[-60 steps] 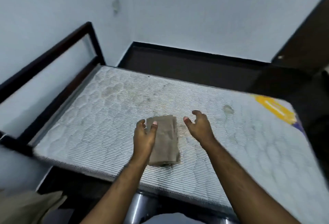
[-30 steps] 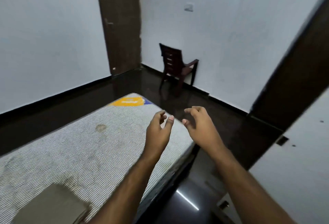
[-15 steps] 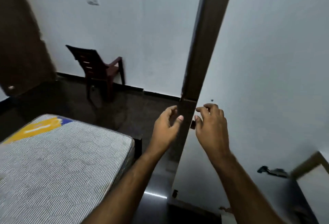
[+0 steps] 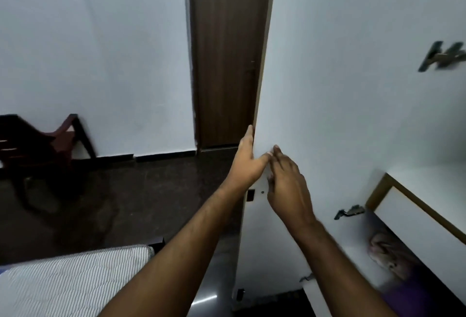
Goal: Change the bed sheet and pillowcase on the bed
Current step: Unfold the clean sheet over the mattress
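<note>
Left hand: the left hand (image 4: 248,162) is raised at the centre of the frame, its fingers straight and together along the left edge of the white cupboard door (image 4: 340,89), with the thumb reaching across the door's front face; it seems to hold the edge, though the fingertips are hidden behind it.
Right hand: the right hand (image 4: 287,185) lies just right of the left one, back toward the camera, fingers straight and close together, fingertips against the door's face and touching the left thumb; it holds nothing.
Cupboard door: a tall white panel filling the right half of the frame, seen at a slant, with a small dark slot (image 4: 250,195) low on its left edge, just below the hands.
Hinges: metal hinges (image 4: 349,212) show on the door's face at right centre, another at the upper right.
Cupboard inside: at the lower right, a white shelf (image 4: 416,218) with a brown edge; under it lies blurred pinkish and purple cloth (image 4: 393,266), too unclear to name.
Mattress: the bare striped mattress (image 4: 75,284) sits in the lower left corner; no sheet or pillowcase can be made out on it.
Chair: a dark chair (image 4: 37,145) stands at the left edge on the dark floor (image 4: 138,203).
Wall and door frame: a white wall (image 4: 100,52) fills the upper left, beside a brown wooden panel (image 4: 224,52) at top centre.
</note>
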`<action>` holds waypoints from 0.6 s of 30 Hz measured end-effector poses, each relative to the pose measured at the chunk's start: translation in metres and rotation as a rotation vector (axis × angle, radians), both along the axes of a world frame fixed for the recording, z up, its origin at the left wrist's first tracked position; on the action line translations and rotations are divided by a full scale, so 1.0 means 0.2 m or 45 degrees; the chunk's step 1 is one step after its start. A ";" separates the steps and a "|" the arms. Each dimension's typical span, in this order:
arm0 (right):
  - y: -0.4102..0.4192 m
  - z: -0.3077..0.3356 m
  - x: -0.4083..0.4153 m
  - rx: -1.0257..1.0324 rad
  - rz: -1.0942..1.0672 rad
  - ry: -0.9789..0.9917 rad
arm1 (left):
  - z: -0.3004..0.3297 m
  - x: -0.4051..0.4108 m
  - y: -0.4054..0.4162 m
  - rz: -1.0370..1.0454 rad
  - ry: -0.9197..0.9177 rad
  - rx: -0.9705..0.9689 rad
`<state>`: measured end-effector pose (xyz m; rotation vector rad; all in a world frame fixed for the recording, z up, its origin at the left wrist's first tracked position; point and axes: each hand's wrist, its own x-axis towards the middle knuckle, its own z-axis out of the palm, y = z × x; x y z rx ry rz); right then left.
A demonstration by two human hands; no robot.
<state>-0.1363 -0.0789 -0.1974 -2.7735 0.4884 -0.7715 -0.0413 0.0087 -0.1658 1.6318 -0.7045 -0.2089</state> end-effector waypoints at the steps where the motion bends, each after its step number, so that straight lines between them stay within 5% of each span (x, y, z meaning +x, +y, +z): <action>1: 0.01 0.01 -0.02 0.009 -0.031 -0.003 | 0.00 0.01 -0.01 -0.004 0.033 -0.008; 9: 0.03 0.04 -0.25 0.086 -0.232 -0.081 | 0.00 -0.04 0.08 -0.031 0.160 -0.174; 18: 0.14 0.10 -0.49 0.123 -0.297 -0.454 | 0.04 -0.34 0.21 -0.639 -0.097 -0.220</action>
